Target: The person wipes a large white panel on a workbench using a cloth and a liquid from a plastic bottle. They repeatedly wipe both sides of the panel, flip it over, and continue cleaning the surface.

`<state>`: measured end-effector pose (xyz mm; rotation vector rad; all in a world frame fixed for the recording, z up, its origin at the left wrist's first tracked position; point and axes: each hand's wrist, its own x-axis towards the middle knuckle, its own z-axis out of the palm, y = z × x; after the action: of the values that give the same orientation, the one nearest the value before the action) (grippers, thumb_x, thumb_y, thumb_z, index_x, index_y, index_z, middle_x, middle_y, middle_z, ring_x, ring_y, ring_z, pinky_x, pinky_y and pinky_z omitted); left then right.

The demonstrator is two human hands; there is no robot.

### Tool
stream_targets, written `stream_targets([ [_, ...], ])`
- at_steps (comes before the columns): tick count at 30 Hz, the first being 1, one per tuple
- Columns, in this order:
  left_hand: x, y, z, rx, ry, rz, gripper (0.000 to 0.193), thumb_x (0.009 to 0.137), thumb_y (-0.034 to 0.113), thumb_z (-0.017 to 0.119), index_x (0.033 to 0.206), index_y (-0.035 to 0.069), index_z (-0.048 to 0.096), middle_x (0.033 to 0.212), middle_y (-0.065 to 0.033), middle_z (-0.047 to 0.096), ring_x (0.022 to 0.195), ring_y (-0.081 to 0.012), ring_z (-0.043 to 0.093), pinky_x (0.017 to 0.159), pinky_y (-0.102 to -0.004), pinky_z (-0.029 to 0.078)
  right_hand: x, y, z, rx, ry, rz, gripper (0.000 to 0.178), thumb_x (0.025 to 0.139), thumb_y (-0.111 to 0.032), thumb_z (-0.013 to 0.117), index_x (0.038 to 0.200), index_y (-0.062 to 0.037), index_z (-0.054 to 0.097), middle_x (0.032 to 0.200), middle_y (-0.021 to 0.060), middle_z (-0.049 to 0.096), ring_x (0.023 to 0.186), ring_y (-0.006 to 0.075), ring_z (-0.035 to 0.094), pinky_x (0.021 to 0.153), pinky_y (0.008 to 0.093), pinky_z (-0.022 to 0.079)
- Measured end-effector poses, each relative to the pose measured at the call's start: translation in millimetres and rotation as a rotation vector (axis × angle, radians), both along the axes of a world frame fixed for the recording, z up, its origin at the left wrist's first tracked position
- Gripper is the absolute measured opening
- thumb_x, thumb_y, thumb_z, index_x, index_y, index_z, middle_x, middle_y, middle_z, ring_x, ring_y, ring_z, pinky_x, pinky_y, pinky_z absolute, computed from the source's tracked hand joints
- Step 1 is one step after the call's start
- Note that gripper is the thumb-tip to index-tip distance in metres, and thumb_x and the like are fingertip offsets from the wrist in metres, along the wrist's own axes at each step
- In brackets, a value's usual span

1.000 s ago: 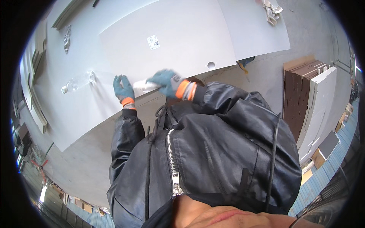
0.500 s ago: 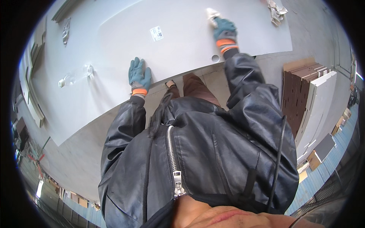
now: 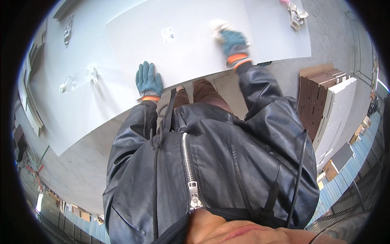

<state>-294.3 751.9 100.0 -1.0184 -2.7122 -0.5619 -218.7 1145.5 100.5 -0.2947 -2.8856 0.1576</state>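
A large pale grey panel [image 3: 195, 53] lies on a wider white work surface [image 3: 118, 87]. My left hand [image 3: 148, 79], in a teal glove with an orange cuff, rests flat near the panel's close edge, fingers stretched out. Over the right part of the panel, my right hand [image 3: 234, 43] wears a matching glove and is closed on a white cloth [image 3: 220, 29], pressed to the surface; both are blurred by motion. A printed label [image 3: 167, 35] sits on the panel between my hands.
A clear plastic bottle [image 3: 79, 79] lies at the left. Crumpled cloths lie at the far left [image 3: 68, 31] and far right [image 3: 297, 17]. Stacked brown panels [image 3: 313, 95] and white panels [image 3: 334, 116] stand on the floor at the right. Long boards [image 3: 34, 110] line the left edge.
My right hand has slid the cloth left and slightly nearer across the panel. The hole in the panel by my right wrist is now covered. My left hand stays nearly in place.
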Motion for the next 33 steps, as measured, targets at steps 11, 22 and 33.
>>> stream_targets([
  [11,-0.8,-8.4,16.4,0.134,-0.077,0.066,0.041,0.090,0.017,0.066,0.128,0.002,0.064,0.137,-0.0245,0.060,0.129,-0.0446,0.055,0.110,-0.0528,0.042,92.8,186.2,7.0,0.120,0.108,-0.531,0.040,0.083,-0.024,0.070,0.122,-0.0170,0.070,0.112,0.0143,0.070,0.108,0.0372,0.064,0.095,0.0445,0.052],
  [22,20.1,-84.4,-13.2,0.242,-0.108,0.829,0.033,0.091,0.021,0.070,0.111,-0.005,0.069,0.114,-0.0225,0.070,0.109,-0.0378,0.066,0.098,-0.0441,0.053,49.9,72.8,52.5,0.344,-0.081,-0.379,0.055,0.081,-0.044,0.075,0.130,-0.0217,0.068,0.141,0.0078,0.060,0.136,0.0275,0.050,0.113,0.0547,0.030],
  [33,10.1,-58.6,13.8,0.039,-0.319,0.800,0.050,0.093,0.035,0.067,0.119,-0.007,0.067,0.117,-0.0269,0.069,0.110,-0.0415,0.066,0.102,-0.0474,0.050,56.8,5.2,13.3,-0.048,0.179,-0.496,0.049,0.089,-0.035,0.069,0.129,-0.0076,0.064,0.129,0.0182,0.064,0.121,0.0382,0.059,0.105,0.0507,0.045],
])
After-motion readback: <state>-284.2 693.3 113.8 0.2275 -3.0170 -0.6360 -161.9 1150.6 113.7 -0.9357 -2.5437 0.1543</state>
